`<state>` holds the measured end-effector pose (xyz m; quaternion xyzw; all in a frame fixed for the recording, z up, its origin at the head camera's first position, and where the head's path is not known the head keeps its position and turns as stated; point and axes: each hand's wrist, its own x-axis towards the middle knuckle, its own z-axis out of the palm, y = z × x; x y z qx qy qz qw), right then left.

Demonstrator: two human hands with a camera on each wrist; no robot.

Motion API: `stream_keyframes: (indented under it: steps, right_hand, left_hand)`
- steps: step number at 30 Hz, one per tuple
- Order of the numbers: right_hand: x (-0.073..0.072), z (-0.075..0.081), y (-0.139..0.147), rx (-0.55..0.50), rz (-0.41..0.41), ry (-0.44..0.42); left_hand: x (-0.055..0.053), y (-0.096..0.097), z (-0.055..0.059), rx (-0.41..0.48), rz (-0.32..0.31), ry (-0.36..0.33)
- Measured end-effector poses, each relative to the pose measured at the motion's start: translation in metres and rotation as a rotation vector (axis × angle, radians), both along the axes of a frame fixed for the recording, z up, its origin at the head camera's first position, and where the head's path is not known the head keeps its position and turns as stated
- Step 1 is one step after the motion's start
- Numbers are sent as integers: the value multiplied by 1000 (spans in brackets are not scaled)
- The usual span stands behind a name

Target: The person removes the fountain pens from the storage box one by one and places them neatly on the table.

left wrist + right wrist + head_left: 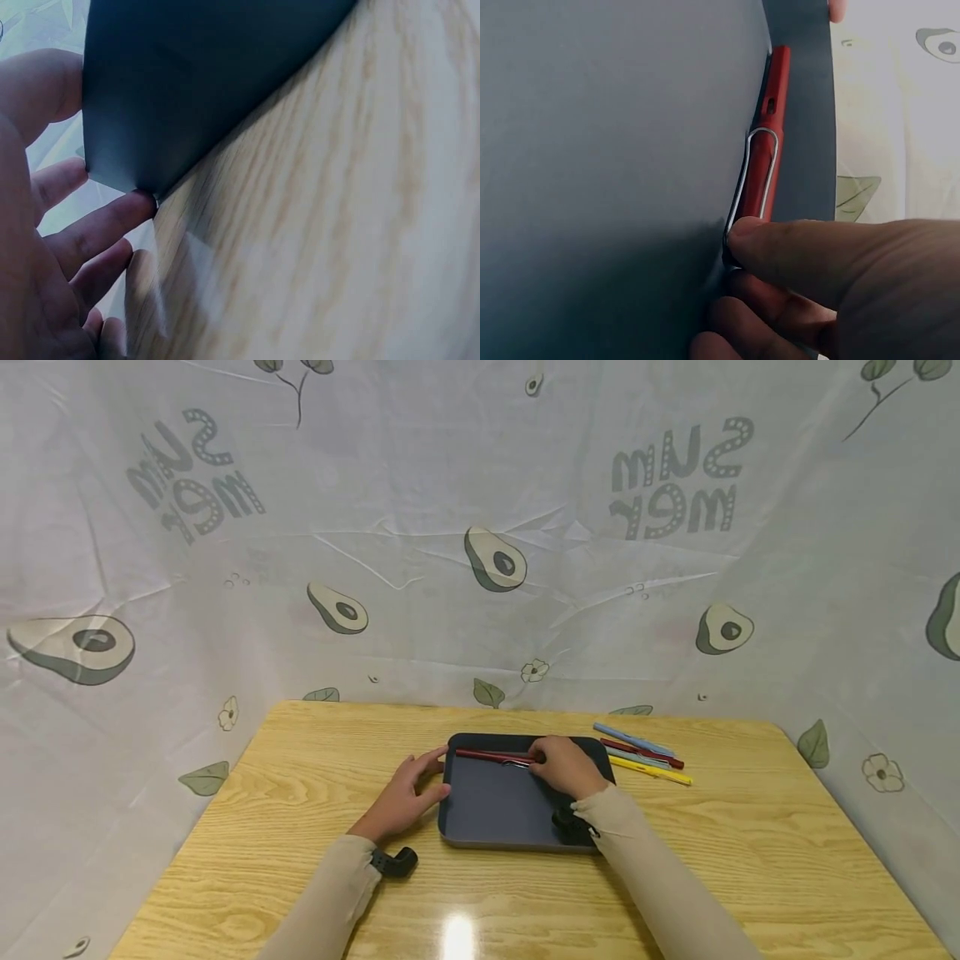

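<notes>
A red pen (491, 757) with a wire clip lies along the far wall inside a dark grey tray (495, 814). My right hand (566, 767) reaches into the tray and pinches the pen by its clip end. In the right wrist view, the thumb presses on the clip of the pen (775, 90), and the other fingers curl beneath. My left hand (408, 797) is at the tray's left side, its spread fingers and thumb touching the outer wall. The left wrist view shows those fingertips against the tray (187, 90) near its corner.
Right of the tray lie several pens: a blue one (633, 737), a dark red one (645, 752), a grey-blue one (637, 757) and a yellow one (651, 770). They rest on a wooden table (300, 777). Behind hangs a white printed cloth (420, 635).
</notes>
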<state>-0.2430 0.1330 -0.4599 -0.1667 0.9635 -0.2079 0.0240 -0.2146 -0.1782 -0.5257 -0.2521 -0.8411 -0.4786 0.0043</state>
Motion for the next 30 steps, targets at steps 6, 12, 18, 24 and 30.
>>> stream_keyframes:
  steps: [6,12,18,24,30]
  right_hand:
    - [-1,-1,-2,10,6,12]
    - [-2,0,2,12,1,1]
    - [0,2,9,7,2,-5]
    - [0,4,15,-10,30,13]
    - [1,6,20,-67,36,-9]
  left_hand:
    - [0,-1,-4,2,12,-5]
    - [-2,1,0,-12,11,-7]
    - [1,2,3,-24,23,-29]
    - [0,2,2,-22,27,-19]
    - [0,1,3,-20,29,-22]
